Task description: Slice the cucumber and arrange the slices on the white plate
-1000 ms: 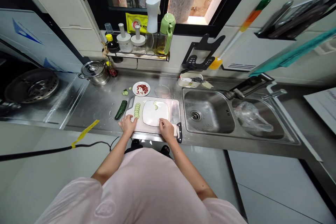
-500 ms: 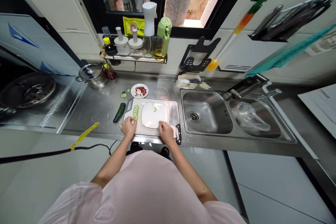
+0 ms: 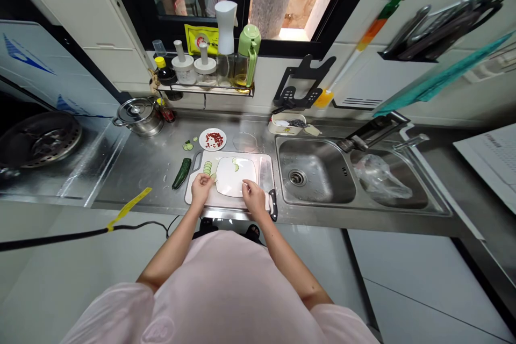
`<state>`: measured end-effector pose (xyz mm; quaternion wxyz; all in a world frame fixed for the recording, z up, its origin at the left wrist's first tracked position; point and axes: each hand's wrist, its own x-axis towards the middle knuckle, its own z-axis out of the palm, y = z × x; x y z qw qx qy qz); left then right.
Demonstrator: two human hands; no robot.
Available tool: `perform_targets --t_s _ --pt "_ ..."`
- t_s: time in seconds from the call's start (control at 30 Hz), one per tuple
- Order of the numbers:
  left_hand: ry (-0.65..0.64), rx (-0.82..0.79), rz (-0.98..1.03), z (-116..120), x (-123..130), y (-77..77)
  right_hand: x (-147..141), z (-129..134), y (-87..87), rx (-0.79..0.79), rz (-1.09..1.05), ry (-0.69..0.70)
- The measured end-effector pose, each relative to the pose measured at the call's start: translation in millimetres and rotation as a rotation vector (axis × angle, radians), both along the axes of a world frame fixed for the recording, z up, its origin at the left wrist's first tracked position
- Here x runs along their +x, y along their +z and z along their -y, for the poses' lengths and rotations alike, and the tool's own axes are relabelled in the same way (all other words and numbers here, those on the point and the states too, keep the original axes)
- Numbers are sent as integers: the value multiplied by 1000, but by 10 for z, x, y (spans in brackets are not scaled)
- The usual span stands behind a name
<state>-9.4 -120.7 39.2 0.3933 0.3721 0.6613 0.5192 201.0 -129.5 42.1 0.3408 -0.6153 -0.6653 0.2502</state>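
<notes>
My left hand (image 3: 202, 189) is closed in a pinch on a thin cucumber slice (image 3: 213, 176) at the left edge of a white plate (image 3: 229, 181). My right hand (image 3: 253, 199) is closed over the plate's lower right edge; whether its fingertips hold anything is hidden. A few pale green slices (image 3: 236, 164) lie near the plate's top. The plate rests on a white cutting board (image 3: 264, 160), with a row of cucumber slices (image 3: 207, 167) to its left. A knife (image 3: 273, 204) lies along the board's right side, its black handle towards me.
Left of the board lies a dark green cucumber (image 3: 181, 173). Behind are cucumber scraps (image 3: 187, 145) and a small plate (image 3: 201, 143) of chopped red pieces. A steel pot (image 3: 145, 123) stands at the back left. To the right is a double sink (image 3: 322, 188).
My left hand has moved right from the slice row to the plate's edge, with a cucumber slice in its fingers. The right hand has stayed near the plate's lower right.
</notes>
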Motion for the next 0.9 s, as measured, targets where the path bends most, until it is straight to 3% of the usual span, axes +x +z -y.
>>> perform_targets --t_s 0.17,0.4,0.57,0.9 --pt "-143 75 259 -101 203 372 -112 -198 392 19 -240 -31" --pt "-248 136 289 -118 388 751 -285 -353 765 -38 -420 82" --pt "-251 146 268 -145 410 839 -347 -380 838 -42 -447 113" --pt "-202 110 284 -147 393 875 -376 -467 873 -93 -582 112"
